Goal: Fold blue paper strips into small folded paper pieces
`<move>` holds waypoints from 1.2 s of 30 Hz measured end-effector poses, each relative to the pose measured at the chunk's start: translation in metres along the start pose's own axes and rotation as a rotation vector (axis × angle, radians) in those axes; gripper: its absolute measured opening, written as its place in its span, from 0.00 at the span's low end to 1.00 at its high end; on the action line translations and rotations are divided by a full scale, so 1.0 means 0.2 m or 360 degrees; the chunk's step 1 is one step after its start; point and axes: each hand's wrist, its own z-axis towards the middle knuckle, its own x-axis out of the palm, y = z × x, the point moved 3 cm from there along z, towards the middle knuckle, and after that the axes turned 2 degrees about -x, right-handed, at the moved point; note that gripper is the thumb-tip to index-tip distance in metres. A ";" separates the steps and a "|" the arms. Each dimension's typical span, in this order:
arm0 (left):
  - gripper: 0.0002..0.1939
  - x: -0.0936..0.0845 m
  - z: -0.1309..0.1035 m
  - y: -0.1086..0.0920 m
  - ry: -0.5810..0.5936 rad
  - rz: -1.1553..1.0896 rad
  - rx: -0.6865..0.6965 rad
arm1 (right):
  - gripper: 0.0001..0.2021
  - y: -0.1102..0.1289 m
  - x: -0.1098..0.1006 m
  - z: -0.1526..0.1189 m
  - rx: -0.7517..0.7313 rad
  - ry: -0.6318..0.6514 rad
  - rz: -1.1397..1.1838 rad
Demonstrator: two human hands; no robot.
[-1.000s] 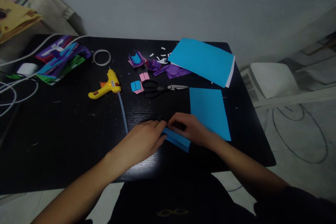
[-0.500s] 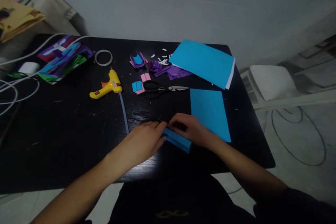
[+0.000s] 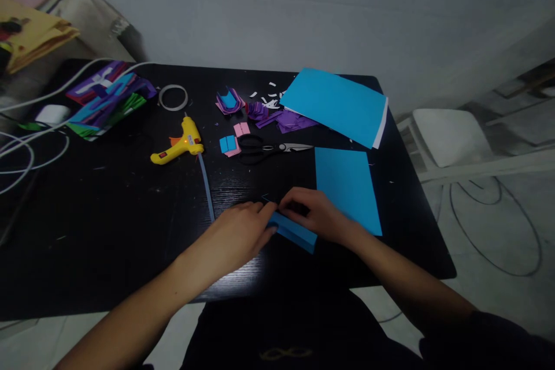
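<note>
A narrow folded strip of blue paper (image 3: 295,232) lies near the front edge of the black table, slanting down to the right. My left hand (image 3: 245,231) covers its left end, fingers closed on it. My right hand (image 3: 310,211) pinches its upper edge, the fingertips close to those of my left hand. Right of my right hand is a flat blue sheet (image 3: 349,188). Black-handled scissors (image 3: 277,148) lie beyond my hands, blades to the right. Small pink and blue folded pieces (image 3: 229,144) sit by the handles.
A yellow glue gun (image 3: 182,141) with a grey stick lies left of the scissors. Behind are a tape roll (image 3: 173,97), purple paper pieces (image 3: 295,120) and a stack of blue sheets (image 3: 336,104). White cables (image 3: 65,127) cross the left side; a white chair (image 3: 448,137) stands right.
The view has shifted very slightly. Both hands stay at the folded blue strip, with no clear movement.
</note>
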 end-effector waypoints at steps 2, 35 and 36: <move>0.07 0.00 0.00 0.00 0.0009 -0.0014 0.0000 | 0.02 0.00 0.00 0.00 -0.0002 -0.0011 -0.0010; 0.07 0.03 0.07 0.10 -0.0211 -0.0062 0.0136 | 0.07 -0.02 0.04 0.00 -0.0121 -0.0081 0.0069; 0.08 0.03 0.07 0.10 -0.0217 -0.0057 0.0139 | 0.09 -0.02 0.04 0.00 -0.0124 -0.0080 0.0066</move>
